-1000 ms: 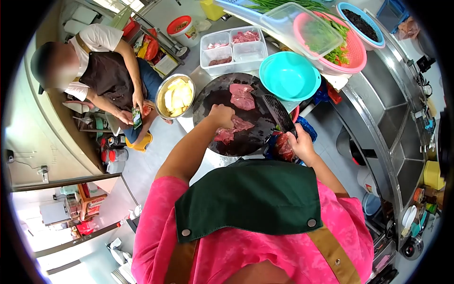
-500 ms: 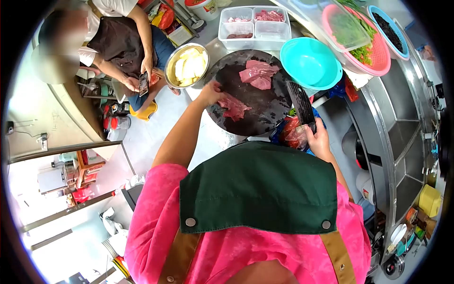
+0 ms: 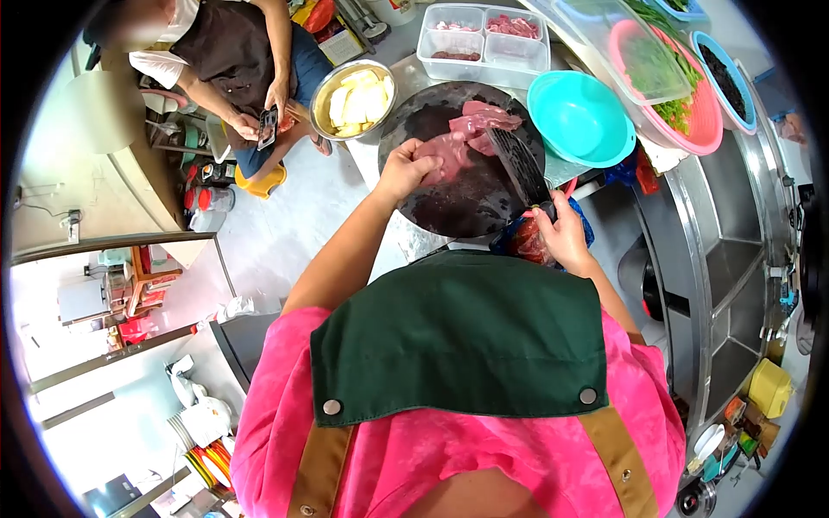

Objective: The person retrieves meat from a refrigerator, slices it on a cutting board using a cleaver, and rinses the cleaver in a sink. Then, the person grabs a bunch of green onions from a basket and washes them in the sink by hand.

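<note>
On the round dark chopping board (image 3: 432,211), my left hand (image 3: 406,172) is closed on the left end of a slab of raw meat (image 3: 448,155). More raw meat (image 3: 484,118) lies on the board, touching or close to that slab; I cannot tell where one piece ends. My right hand (image 3: 563,231) grips the handle of a dark-bladed cleaver (image 3: 518,166), whose tip end is at the meat's right side. Below the board's right edge, partly hidden by my right hand, is a bag with red contents (image 3: 528,242).
A turquoise basin (image 3: 580,118) stands right of the board, and a metal bowl of pale yellow pieces (image 3: 354,99) left. Behind is a divided plastic container (image 3: 484,62) with meat. A pink basket (image 3: 704,121) of greens sits at upper right. A seated person (image 3: 233,60) holds a phone.
My left hand has moved right with the meat, up against the other meat. My right hand has swung the cleaver leftward over the board to the meat.
</note>
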A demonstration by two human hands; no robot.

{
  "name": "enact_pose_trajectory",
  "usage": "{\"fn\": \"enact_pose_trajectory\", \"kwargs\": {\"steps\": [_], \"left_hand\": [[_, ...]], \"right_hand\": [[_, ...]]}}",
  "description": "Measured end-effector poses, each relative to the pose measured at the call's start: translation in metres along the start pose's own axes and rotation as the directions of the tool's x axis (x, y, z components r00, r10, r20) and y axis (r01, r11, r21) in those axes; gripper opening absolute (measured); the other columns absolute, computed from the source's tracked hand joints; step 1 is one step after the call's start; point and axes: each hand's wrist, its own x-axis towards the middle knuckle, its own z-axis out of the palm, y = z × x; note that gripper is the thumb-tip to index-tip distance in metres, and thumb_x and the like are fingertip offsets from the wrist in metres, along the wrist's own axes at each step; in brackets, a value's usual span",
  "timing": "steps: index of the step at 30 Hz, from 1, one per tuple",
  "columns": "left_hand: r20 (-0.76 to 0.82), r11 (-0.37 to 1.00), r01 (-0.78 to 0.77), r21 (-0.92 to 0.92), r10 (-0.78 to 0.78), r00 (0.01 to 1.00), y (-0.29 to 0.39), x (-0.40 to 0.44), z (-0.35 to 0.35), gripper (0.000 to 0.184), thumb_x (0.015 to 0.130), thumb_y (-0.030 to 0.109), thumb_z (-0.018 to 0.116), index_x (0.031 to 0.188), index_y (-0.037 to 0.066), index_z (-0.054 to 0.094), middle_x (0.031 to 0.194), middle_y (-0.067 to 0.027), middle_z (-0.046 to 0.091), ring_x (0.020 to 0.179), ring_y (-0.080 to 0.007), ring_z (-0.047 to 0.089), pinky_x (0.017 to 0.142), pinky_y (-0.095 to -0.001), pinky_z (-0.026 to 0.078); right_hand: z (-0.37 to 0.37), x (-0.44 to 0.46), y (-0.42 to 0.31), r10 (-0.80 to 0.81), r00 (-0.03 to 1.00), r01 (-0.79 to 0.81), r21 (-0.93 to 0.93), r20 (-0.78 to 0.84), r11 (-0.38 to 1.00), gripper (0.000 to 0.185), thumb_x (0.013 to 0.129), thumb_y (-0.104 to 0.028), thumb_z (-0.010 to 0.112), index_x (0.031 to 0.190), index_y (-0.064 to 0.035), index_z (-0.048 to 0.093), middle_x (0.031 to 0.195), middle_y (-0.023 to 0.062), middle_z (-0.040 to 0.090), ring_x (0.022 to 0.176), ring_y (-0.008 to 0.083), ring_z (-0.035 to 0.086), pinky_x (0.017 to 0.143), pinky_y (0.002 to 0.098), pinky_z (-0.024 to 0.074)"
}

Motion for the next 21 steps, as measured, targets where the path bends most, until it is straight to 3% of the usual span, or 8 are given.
{"fn": "enact_pose_trajectory", "kwargs": {"steps": [2, 4, 6, 8, 12, 13, 17, 21], "left_hand": [[-0.055, 0.999, 0.03, -0.022, -0.031, 0.998, -0.009, -0.004, 0.006, 0.023, 0.075, 0.013, 0.068, 0.091, 0.006, 0.054, 0.082, -0.0033, 0.061, 0.073, -0.0144, 0.059, 0.064, -0.03, 0.05], [-0.211, 0.953, 0.302, -0.008, -0.297, 0.931, -0.022, -0.013, 0.011, 0.027, 0.075, 0.02, 0.068, 0.093, 0.004, 0.055, 0.086, -0.005, 0.061, 0.078, -0.0157, 0.059, 0.066, -0.0329, 0.051], [-0.244, 0.938, 0.346, -0.013, -0.338, 0.909, -0.052, -0.02, 0.0, 0.029, 0.077, 0.022, 0.067, 0.096, 0.003, 0.055, 0.087, -0.0076, 0.06, 0.08, -0.017, 0.059, 0.066, -0.0331, 0.051], [-0.301, 0.898, 0.43, -0.095, -0.437, 0.847, -0.065, -0.028, -0.008, 0.03, 0.074, 0.02, 0.068, 0.095, 0.001, 0.057, 0.09, -0.0092, 0.06, 0.081, -0.0196, 0.059, 0.067, -0.0348, 0.052], [-0.337, 0.878, 0.478, -0.029, -0.459, 0.822, -0.063, -0.035, -0.012, 0.025, 0.076, 0.02, 0.064, 0.09, 0.0, 0.061, 0.083, -0.0106, 0.061, 0.071, -0.0211, 0.061, 0.059, -0.035, 0.053], [-0.356, 0.887, 0.461, 0.015, -0.427, 0.832, -0.066, -0.035, -0.012, 0.026, 0.075, 0.021, 0.062, 0.088, -0.002, 0.061, 0.076, -0.0102, 0.061, 0.062, -0.021, 0.06, 0.053, -0.0331, 0.053], [-0.357, 0.852, 0.505, 0.138, -0.433, 0.828, -0.067, -0.035, -0.008, 0.026, 0.075, 0.021, 0.062, 0.086, -0.002, 0.061, 0.071, -0.0101, 0.06, 0.056, -0.0206, 0.06, 0.049, -0.0317, 0.052], [-0.294, 0.85, 0.451, 0.273, -0.372, 0.88, -0.065, -0.038, -0.005, 0.025, 0.073, 0.021, 0.059, 0.077, -0.004, 0.062, 0.062, -0.011, 0.059, 0.051, -0.0191, 0.058, 0.047, -0.0302, 0.05]], "right_hand": [[0.004, 0.001, 0.001, -0.002, 0.999, 0.001, -0.031, -0.038, 1.0, 0.035, 0.079, -0.017, 0.059, 0.109, -0.0034, 0.048, 0.08, 0.0179, 0.059, 0.068, 0.031, 0.057, 0.062, 0.0368, 0.0429], [0.005, 0.002, -0.004, -0.041, 0.999, 0.041, -0.013, -0.027, 0.999, 0.036, 0.078, -0.015, 0.058, 0.11, -0.0034, 0.048, 0.085, 0.0191, 0.059, 0.075, 0.0323, 0.057, 0.066, 0.0372, 0.0433], [0.007, 0.002, -0.012, -0.072, 0.997, 0.072, 0.003, -0.013, 0.997, 0.037, 0.078, -0.014, 0.058, 0.111, -0.0034, 0.047, 0.09, 0.0202, 0.058, 0.083, 0.0335, 0.057, 0.071, 0.0376, 0.0437], [0.008, 0.004, -0.02, -0.013, 0.989, 0.015, -0.014, 0.148, 1.0, 0.039, 0.077, -0.01, 0.056, 0.113, -0.0037, 0.045, 0.099, 0.0215, 0.056, 0.092, 0.0348, 0.055, 0.078, 0.0372, 0.0429], [0.013, 0.01, -0.047, -0.06, 0.92, 0.092, -0.064, 0.387, 0.994, 0.037, 0.077, -0.011, 0.053, 0.112, -0.0031, 0.045, 0.101, 0.0224, 0.055, 0.094, 0.0372, 0.054, 0.079, 0.0387, 0.043], [0.019, 0.013, -0.043, -0.131, 0.898, 0.154, -0.022, 0.421, 0.988, 0.036, 0.078, -0.012, 0.052, 0.112, -0.001, 0.044, 0.101, 0.0231, 0.055, 0.095, 0.0386, 0.053, 0.08, 0.04, 0.0427], [0.046, 0.019, -0.033, -0.21, 0.833, 0.205, 0.068, 0.512, 0.976, 0.037, 0.08, -0.011, 0.048, 0.112, 0.0031, 0.039, 0.096, 0.0283, 0.054, 0.095, 0.0424, 0.052, 0.08, 0.0443, 0.041], [0.055, 0.012, -0.05, -0.017, 0.845, 0.126, -0.169, 0.534, 0.978, 0.023, 0.08, -0.008, 0.043, 0.1, 0.0037, 0.04, 0.094, 0.0303, 0.054, 0.093, 0.0437, 0.052, 0.078, 0.0475, 0.0409]]}}
